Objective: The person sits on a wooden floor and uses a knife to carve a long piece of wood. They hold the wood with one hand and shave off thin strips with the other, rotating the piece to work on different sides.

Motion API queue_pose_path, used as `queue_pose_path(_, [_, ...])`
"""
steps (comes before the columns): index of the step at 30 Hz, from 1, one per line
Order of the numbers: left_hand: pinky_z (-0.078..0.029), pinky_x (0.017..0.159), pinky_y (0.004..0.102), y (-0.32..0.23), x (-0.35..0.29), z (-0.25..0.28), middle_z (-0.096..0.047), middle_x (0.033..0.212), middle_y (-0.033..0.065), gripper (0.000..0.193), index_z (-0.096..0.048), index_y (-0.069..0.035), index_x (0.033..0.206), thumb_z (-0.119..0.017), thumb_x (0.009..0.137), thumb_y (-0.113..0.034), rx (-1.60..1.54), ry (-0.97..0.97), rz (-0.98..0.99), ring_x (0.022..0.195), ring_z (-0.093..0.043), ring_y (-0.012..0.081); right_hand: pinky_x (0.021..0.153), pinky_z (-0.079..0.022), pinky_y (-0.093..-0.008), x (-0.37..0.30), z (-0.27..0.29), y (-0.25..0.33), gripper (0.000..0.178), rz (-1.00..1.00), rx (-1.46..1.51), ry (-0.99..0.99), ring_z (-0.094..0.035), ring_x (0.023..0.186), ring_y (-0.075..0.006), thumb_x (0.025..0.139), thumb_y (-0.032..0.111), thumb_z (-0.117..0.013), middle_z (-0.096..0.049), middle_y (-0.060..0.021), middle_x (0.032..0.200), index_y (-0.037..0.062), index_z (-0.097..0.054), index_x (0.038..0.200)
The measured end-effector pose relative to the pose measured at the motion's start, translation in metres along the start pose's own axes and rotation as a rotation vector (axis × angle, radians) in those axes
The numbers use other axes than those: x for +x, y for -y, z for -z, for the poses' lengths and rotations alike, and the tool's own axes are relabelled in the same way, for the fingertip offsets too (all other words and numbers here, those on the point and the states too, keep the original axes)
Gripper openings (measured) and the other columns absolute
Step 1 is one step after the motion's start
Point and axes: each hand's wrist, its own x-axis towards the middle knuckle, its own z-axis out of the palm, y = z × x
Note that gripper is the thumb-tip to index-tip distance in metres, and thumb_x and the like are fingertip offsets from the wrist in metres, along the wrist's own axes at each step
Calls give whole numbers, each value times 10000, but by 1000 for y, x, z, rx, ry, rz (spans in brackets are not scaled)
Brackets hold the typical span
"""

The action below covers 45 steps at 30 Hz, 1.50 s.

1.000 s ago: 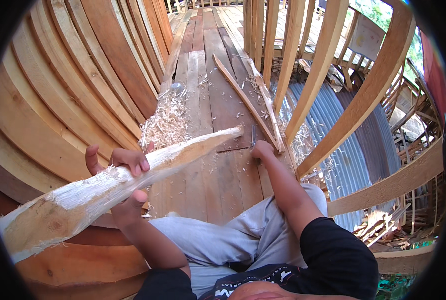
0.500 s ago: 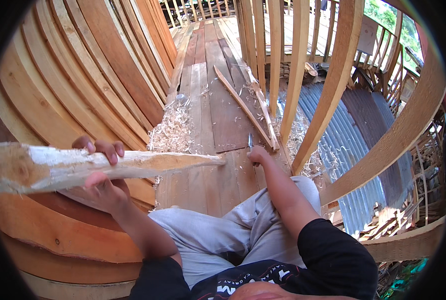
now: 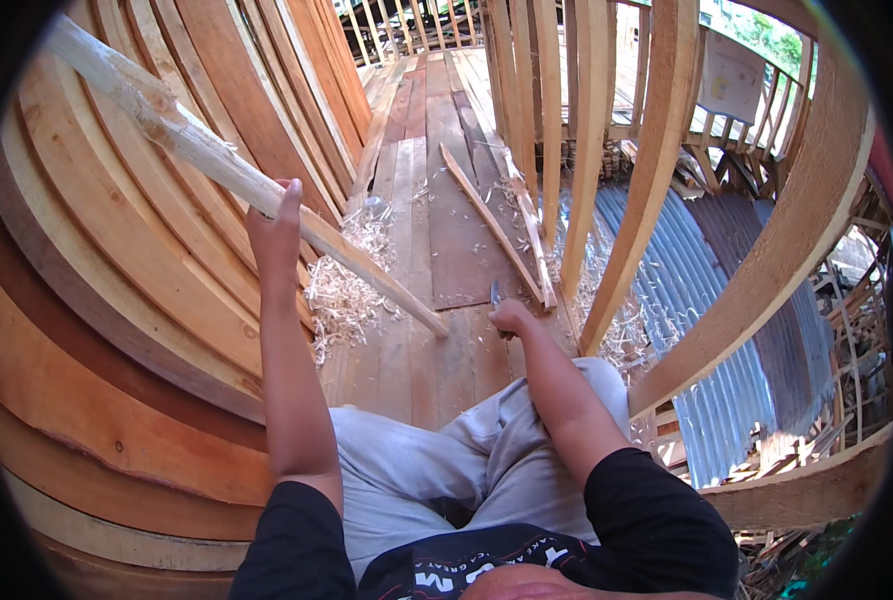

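Note:
My left hand (image 3: 278,215) is wrapped round a long, pale, peeled wooden pole (image 3: 216,160). The pole slants from the upper left down toward the floorboards, its thin lower end close to or touching them in front of my knees. My right hand (image 3: 511,317) is closed round the handle of a knife (image 3: 495,292), held low above the planks by my right knee. The blade points away from me; most of the handle is hidden by my fingers.
Wood shavings (image 3: 351,290) lie heaped along the left plank wall (image 3: 116,200). Two thin wooden strips (image 3: 486,215) (image 3: 528,220) rest on the floorboards ahead. Upright wooden posts (image 3: 591,150) line the right side, with corrugated metal sheets (image 3: 666,270) below them.
The pole has swung from nearly level to a steep slant, its thick end raised. My left hand has moved forward and up with it. My right hand keeps the knife almost in place.

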Motion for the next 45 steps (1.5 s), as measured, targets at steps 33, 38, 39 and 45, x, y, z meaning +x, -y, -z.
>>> queue_pose_path(33, [-391,489,238,56,-43,-80,-522,618,20,86,-546,-24,814,-628,834,-42,-753,74,57,510,-500,108,659,-548,-346,-33,-4,16,359,-6,-353,285,-679,677,-195,844,180,-452,-719,-76,741,67,-748,674])
queue_pose_path(38, [-392,488,244,48,-53,-83,-521,621,18,113,-548,-23,804,-645,841,-68,-694,62,26,513,-495,96,666,-547,-349,-44,-3,22,369,15,-400,351,-679,692,-193,846,191,-445,-719,-85,746,64,-742,667])
queue_pose_path(39, [-393,489,244,49,-54,-80,-522,624,18,112,-549,-23,805,-646,840,-68,-688,61,25,514,-494,95,669,-547,-351,-46,-4,29,371,27,-416,370,-679,693,-194,846,195,-444,-718,-87,747,63,-741,666])
queue_pose_path(45, [-396,494,243,51,-58,-74,-526,635,17,121,-552,-23,806,-656,832,-79,-696,42,45,524,-497,90,494,-487,-354,-41,-12,42,358,92,-326,294,-647,548,-211,855,201,-473,-701,-99,704,46,-709,635])
